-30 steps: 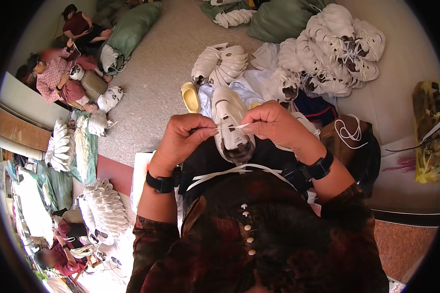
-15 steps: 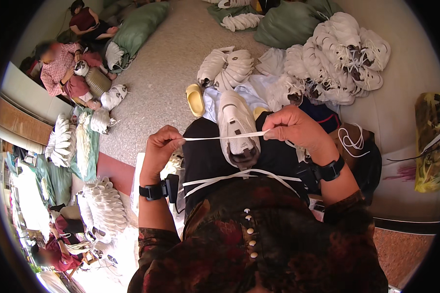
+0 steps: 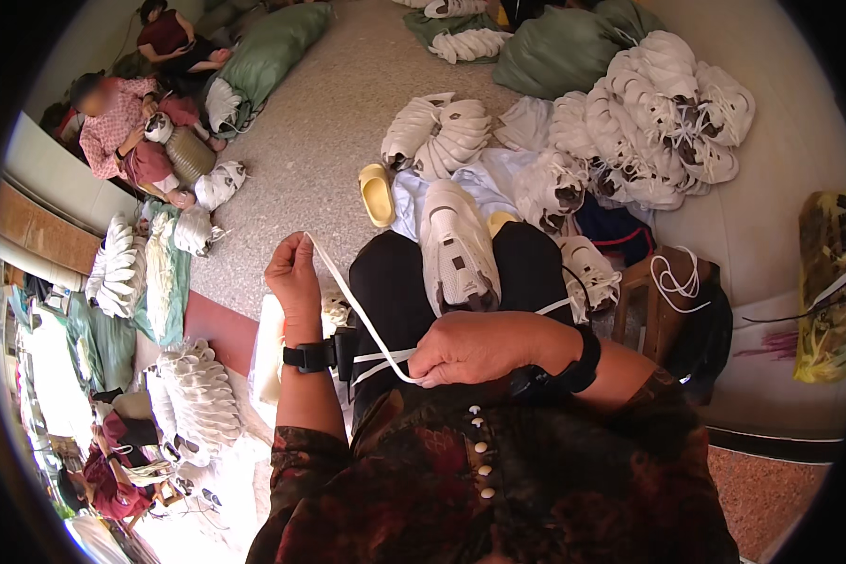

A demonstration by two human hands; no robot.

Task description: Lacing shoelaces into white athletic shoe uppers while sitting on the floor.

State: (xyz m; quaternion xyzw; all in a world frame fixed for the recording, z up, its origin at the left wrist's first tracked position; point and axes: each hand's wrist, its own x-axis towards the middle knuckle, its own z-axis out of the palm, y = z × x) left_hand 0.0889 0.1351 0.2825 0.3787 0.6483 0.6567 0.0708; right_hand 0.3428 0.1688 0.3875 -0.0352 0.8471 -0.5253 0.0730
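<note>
A flat white shoelace [image 3: 352,299] runs slantwise between my two hands. My left hand [image 3: 293,274], raised at the left of my lap, pinches its upper end between thumb and fingers. Low in front of my waist, my right hand [image 3: 470,346] is closed on the lower part, its fingertips partly hidden. A white shoe upper [image 3: 453,240] with dark patches lies lengthwise on my black-trousered lap, its dark opening toward me and partly behind my right hand. Another white lace [image 3: 556,306] crosses my lap under the right wrist.
White shoe uppers are heaped at the right [image 3: 630,122] and stacked ahead [image 3: 437,134]. A yellow clog [image 3: 377,195] lies on the floor. Beside my right knee stands a brown stool [image 3: 650,291] with a loose white lace [image 3: 677,277]. Other people sit at the left among green sacks [image 3: 271,54].
My right hand has swung down and left toward my waist. The left hand has risen slightly. The shoelace, level before, now slants down from the left hand to the right.
</note>
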